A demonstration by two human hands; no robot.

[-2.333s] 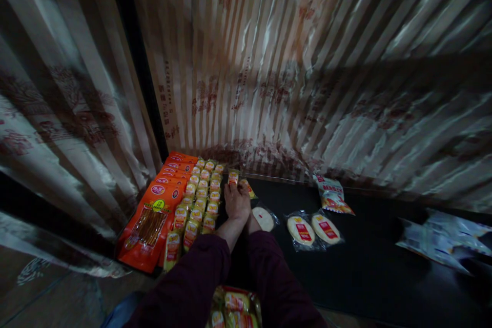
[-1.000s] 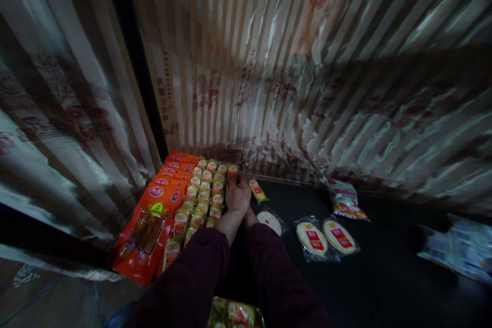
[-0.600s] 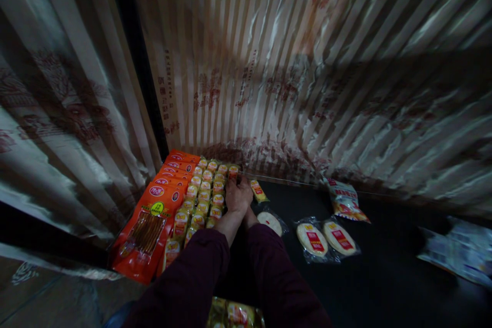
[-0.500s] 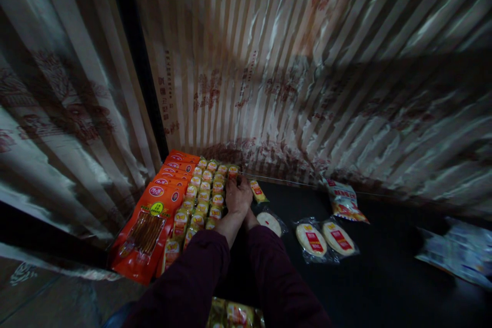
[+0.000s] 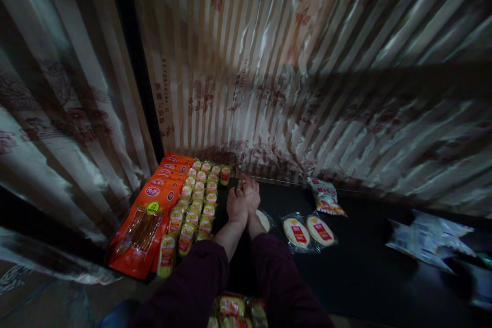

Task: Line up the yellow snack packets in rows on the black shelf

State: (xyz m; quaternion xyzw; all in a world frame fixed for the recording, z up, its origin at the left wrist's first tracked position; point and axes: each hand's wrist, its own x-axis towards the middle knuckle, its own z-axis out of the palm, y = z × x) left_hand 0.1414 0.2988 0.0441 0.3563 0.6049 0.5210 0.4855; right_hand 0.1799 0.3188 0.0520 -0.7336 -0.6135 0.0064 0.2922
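My left hand [image 5: 237,206] and my right hand [image 5: 251,196] are close together over the black shelf, wrists almost touching, with fingers curled. What lies within or under them is hidden. Just left of them, rows of small yellow wrapped cakes [image 5: 198,192] lie side by side. One wrapped cake [image 5: 225,175] heads a new column at the back, apart from my fingers. A round flat white cake in clear wrap [image 5: 263,220] is partly covered by my right wrist.
Orange snack pouches [image 5: 143,223] overlap at the far left. Two round wrapped cakes [image 5: 296,232], a white-and-red bag [image 5: 326,196] and silvery bags [image 5: 426,238] lie to the right. More yellow packets [image 5: 232,307] sit below my forearms. Striped sheeting [image 5: 269,87] hangs behind.
Both hands have come away from the back cake of the newest column and shifted right. The loose yellow packet that lay right of them is now out of sight at my hands.
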